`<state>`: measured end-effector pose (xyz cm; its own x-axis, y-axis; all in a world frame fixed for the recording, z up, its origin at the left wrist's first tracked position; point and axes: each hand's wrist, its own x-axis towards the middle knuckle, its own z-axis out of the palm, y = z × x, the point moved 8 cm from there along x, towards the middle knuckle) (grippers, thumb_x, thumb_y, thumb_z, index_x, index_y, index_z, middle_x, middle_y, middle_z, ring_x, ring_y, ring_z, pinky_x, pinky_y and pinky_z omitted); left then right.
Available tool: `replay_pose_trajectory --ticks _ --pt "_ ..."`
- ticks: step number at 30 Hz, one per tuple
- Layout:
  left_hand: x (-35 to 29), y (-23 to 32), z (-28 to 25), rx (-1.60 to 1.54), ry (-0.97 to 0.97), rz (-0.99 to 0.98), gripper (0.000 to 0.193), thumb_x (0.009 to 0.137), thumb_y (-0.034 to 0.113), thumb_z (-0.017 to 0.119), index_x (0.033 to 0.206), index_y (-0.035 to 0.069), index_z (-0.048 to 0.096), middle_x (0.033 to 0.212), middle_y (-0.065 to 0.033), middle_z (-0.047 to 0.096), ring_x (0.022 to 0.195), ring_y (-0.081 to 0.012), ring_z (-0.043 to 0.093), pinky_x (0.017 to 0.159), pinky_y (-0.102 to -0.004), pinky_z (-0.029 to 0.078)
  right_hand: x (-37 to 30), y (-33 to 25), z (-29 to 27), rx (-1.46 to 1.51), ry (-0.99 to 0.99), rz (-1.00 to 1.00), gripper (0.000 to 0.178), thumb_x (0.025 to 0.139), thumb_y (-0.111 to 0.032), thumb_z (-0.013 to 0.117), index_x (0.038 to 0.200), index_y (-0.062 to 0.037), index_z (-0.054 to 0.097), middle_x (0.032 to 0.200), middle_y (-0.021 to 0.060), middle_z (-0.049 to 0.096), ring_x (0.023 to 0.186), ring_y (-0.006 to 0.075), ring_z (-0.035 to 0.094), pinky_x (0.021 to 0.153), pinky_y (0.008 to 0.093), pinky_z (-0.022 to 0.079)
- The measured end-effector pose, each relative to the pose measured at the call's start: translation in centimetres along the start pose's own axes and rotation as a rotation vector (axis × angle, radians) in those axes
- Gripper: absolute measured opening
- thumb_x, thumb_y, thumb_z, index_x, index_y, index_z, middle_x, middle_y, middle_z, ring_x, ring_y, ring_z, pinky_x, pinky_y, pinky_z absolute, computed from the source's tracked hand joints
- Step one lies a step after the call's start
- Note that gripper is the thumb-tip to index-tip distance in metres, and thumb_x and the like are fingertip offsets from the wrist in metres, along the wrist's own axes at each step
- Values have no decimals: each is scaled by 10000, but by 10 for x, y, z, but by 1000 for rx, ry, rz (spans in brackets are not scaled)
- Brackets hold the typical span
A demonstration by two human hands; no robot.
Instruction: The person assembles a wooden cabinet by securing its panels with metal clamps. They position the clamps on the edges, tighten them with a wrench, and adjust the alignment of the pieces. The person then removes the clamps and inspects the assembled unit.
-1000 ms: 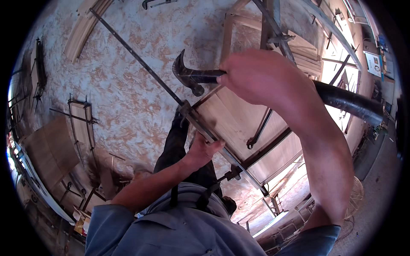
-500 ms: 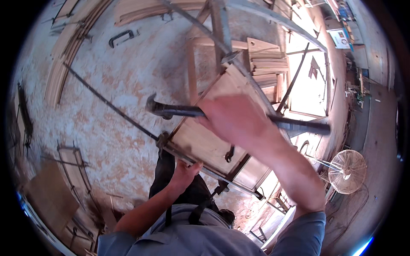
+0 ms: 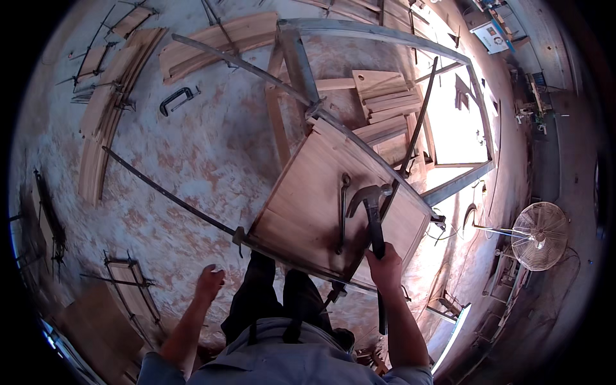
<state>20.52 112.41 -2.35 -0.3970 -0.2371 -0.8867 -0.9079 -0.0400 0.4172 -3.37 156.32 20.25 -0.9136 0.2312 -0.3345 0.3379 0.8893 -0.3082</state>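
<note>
My right hand [image 3: 386,269] is wrapped round the dark handle of a claw hammer [image 3: 373,221], whose head is over the right part of a wooden panel [image 3: 295,192]. Beside the hammer head, a long dark wrench [image 3: 343,215] lies on the panel. Long metal bar clamps run along the panel's edges, one clamp bar [image 3: 170,192] sticking out far to the left. Away from the panel, my left hand [image 3: 210,285] hangs over the floor at the left with its fingers curled; what they hold, if anything, is too small to make out.
The panel rests on a metal frame [image 3: 385,32]. Stacked boards [image 3: 96,141] and a C-clamp [image 3: 179,101] lie on the floor to the left. More wood pieces [image 3: 391,106] lie beyond the panel. At the right stands a fan [image 3: 541,236].
The hammer has come down from above the panel toward my right side, its head swinging from left to upward. My left hand has left the panel's near edge and moved left. The wrench shows fully.
</note>
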Motion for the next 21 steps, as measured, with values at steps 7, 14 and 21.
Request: replay_pose_trajectory --ticks 7,14,21 --pt "5 -116 -84 -97 253 -72 368 809 198 632 1076 -40 543 697 -86 589 548 -156 562 453 -333 453 27 9 13 -49 74 -55 390 815 -292 710 1042 -7 572 842 217 664 800 389 652 704 438 513" --pt "-67 -156 -69 52 406 -32 515 814 395 624 1136 -6 610 927 -201 677 834 -314 668 750 -423 521 51 30 28 -78 41 -293 459 834 -281 676 1139 18 508 1078 273 582 1010 438 571 845 500 469" --pt "-148 -229 13 106 326 -89 576 801 412 632 1197 -5 591 998 -220 682 980 -340 655 863 -399 511 52 12 22 -91 79 -371 561 843 -288 649 1240 66 470 1153 304 540 1087 455 521 933 482 425"
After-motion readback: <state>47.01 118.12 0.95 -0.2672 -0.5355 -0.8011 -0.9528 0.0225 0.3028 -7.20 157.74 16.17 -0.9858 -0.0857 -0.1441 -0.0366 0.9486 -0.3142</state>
